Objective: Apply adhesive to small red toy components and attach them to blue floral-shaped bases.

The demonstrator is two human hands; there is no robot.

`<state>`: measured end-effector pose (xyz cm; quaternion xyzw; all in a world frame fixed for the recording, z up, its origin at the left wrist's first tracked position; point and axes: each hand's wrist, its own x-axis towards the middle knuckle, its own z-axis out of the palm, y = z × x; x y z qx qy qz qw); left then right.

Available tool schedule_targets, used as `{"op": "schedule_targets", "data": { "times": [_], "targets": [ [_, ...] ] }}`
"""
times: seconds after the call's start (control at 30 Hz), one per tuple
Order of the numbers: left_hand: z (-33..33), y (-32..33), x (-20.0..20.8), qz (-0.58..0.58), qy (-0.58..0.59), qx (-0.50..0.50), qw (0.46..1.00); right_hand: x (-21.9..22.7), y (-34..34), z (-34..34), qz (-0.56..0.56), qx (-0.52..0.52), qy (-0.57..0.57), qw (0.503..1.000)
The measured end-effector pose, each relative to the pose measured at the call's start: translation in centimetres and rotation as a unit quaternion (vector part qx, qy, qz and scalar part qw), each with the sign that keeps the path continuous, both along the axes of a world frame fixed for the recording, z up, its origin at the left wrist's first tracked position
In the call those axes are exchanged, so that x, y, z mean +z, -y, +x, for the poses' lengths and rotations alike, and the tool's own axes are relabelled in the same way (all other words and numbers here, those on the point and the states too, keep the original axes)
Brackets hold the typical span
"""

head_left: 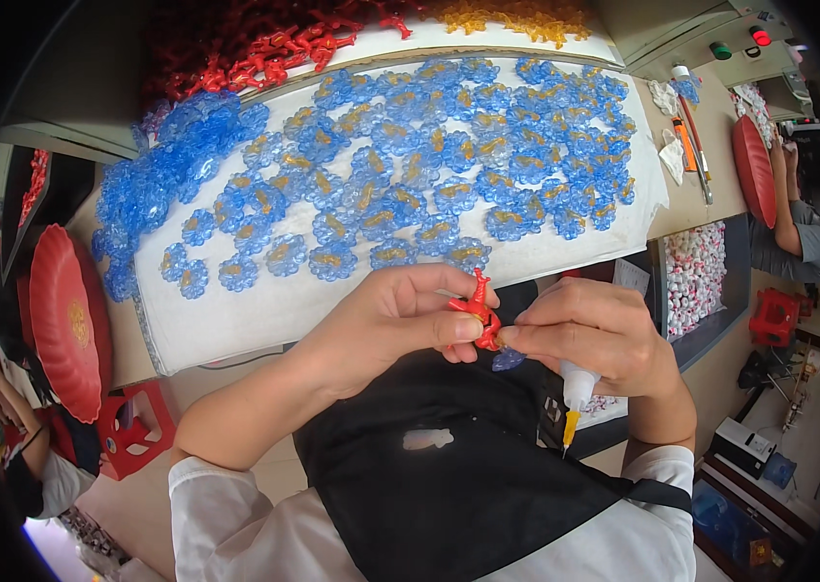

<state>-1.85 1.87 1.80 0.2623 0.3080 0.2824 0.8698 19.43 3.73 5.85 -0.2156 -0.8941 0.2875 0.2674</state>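
Observation:
In front of my chest, my left hand [410,315] pinches a small glossy red plastic figure [478,308] between thumb and fingers. My right hand [599,335] is closed, its thumb and forefinger pressed to the figure's lower right side. Tucked under the curled fingers of that hand is a white squeeze bottle [578,384] with a yellow needle tip pointing down. Just below the right fingertips shows a small translucent blue-purple piece [508,361]; what holds it is hidden. Beyond both hands, many translucent blue flower-shaped pieces [392,254] with yellow parts lie spread on a white-covered table [235,325].
A heap of blue pieces [162,155] lies at the table's left. Red figures [274,58] and yellow pieces [516,17] are piled along the back. Red trays [70,325] stand left and right. A bin of white-and-pink pieces [696,276] sits at right. Other people work on both sides.

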Motion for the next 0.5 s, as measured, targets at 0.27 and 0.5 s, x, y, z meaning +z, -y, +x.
{"op": "schedule_targets", "data": {
  "times": [0.27, 0.5],
  "targets": [
    [0.5, 0.2, -0.4, -0.001, -0.037, -0.028, 0.999, 0.4, 0.4, 0.2, -0.008, 0.018, 0.069, 0.997],
    [0.2, -0.4, 0.9, -0.012, -0.045, -0.028, 0.999, 0.3, 0.2, 0.2, 0.006, -0.024, 0.035, 0.999]
  ]
}}
